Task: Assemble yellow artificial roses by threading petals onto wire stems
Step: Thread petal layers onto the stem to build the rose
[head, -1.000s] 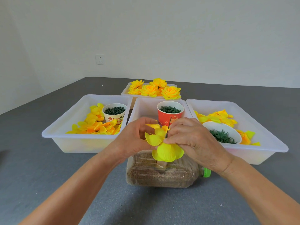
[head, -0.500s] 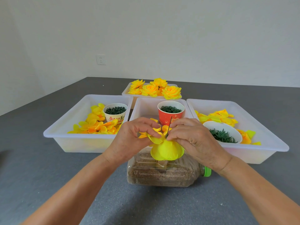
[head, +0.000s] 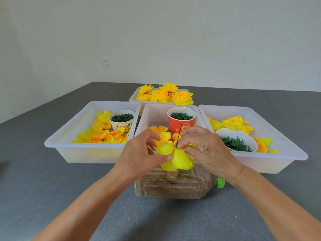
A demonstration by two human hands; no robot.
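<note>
1. We have one view only, a wide-angle head camera looking forward and down.
2. Both forearms enter from the near edge, close in.
3. The far wall (head: 191, 40) closes the view.

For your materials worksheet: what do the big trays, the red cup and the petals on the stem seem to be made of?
Left tray: translucent white plastic, smooth and glossy; the petals inside glow through its wall. Red cup: probably printed paper, matte with a thin rolled rim. Petals: likely fabric, thin, matte and creased.
</note>
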